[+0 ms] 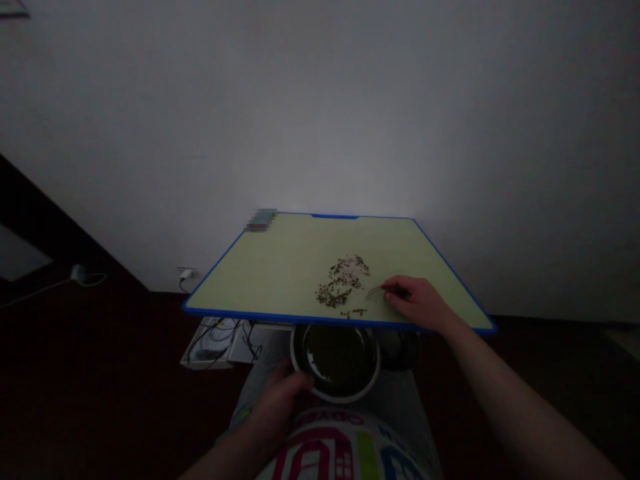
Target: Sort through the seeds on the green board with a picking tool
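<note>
On the pale yellow-green tabletop [280, 267] lies a loose spread of small dark green and reddish bean-like grains [334, 292], with pale whitish grains [350, 267] among them. My right hand [413, 301] is closed in a pinch on thin tweezers [374, 292], their tips just right of the grains. In my lap, below the table's front edge, sits a round pale-rimmed bowl [293, 357] with a dark greenish inside; its contents are too dim to make out. My left hand [285, 393] grips the bowl's left side, thumb over the rim.
A blue edge [300, 319] runs around the table, which stands near a plain wall [320, 120]. A blurred-out object [260, 220] is at its far left corner. Under the table on the left is a white box [210, 343] with cables; a charger [186, 274] sits in the wall.
</note>
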Demonstrator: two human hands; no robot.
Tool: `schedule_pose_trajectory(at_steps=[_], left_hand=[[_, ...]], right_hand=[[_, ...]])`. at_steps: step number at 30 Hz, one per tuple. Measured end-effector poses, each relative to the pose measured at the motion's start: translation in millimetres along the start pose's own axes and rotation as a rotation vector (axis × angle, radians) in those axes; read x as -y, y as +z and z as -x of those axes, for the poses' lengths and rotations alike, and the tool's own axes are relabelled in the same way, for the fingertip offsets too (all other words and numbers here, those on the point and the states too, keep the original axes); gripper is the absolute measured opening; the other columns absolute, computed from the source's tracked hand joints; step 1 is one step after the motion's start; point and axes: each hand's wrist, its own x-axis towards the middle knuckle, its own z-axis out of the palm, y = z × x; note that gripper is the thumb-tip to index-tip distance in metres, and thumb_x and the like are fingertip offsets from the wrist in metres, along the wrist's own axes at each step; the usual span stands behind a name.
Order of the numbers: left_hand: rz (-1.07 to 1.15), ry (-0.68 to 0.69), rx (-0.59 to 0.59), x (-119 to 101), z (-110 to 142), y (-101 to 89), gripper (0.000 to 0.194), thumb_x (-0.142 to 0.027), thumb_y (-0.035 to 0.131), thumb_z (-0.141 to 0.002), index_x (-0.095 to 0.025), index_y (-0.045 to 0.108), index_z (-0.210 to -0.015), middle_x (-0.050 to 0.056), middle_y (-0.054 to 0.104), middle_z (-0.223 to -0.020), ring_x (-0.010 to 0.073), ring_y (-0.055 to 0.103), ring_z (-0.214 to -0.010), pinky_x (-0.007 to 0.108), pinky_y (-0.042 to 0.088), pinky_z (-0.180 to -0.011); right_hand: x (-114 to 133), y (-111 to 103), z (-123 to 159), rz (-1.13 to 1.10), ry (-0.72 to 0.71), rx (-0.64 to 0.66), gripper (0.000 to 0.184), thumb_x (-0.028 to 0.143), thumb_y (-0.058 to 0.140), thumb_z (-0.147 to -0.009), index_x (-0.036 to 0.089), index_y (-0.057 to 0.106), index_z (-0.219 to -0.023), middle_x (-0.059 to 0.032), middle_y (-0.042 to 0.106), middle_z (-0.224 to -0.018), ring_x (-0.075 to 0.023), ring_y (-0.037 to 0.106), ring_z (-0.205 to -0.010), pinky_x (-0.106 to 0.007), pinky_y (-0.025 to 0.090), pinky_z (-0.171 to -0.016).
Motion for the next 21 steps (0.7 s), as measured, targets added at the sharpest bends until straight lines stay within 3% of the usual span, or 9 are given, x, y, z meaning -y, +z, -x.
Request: schedule_pose_trajectory(at_steps=[3,8,12,21], left_hand=[[-0.024,0.005,0.023,1,0,-2.1,0.045,-0.007,0.061,-0.063,-0.017,0.063,-0.107,0.007,0.077,-0.084,0.0282,0.072,-0.082,0.040,0.056,-0.075],[-0.044,0.002,0.019,1,0,-2.9,0.038,-0.009,0.060,-0.065,-0.017,0.063,-0.101,0.005,0.078,-0.083,0.0279,0.072,-0.079,0.038,0.056,-0.071],[-0.050,-0.009,-0.023,0,0,-2.1,0.042,-0.007,0.061,-0.063,-0.016,0.062,-0.104,0.007,0.078,-0.085,0.0273,0.072,-0.076,0.039,0.056,-0.072],[-0.025,-0.018,0.025,-5,5,5.5,0.058,-0.006,0.060,-0.063,-0.015,0.057,-0.119,0.009,0.078,-0.089,0.0282,0.073,-0.080,0.039,0.057,-0.072]], right_hand=[[-4,0,3,0.015,0.054,-0.001,0.020,0.028,0.059,-0.078,0.017,0.069,-0.093,-0.0056,0.073,-0.079,-0.0187,0.066,-0.069,-0.029,0.050,-0.062],[11,13,-6,0.019,0.011,0.055,0.022,0.023,0.059,-0.077,0.018,0.069,-0.096,-0.0049,0.073,-0.082,-0.0183,0.067,-0.072,-0.029,0.051,-0.066],[27,25,-13,0.028,0.001,0.080,0.022,0.020,0.058,-0.077,0.017,0.070,-0.096,-0.0058,0.074,-0.083,-0.0184,0.067,-0.073,-0.029,0.050,-0.067],[58,35,-11,0.001,-0.004,0.196,0.021,0.020,0.058,-0.077,0.017,0.071,-0.094,-0.0040,0.072,-0.078,-0.0163,0.065,-0.069,-0.027,0.047,-0.064]])
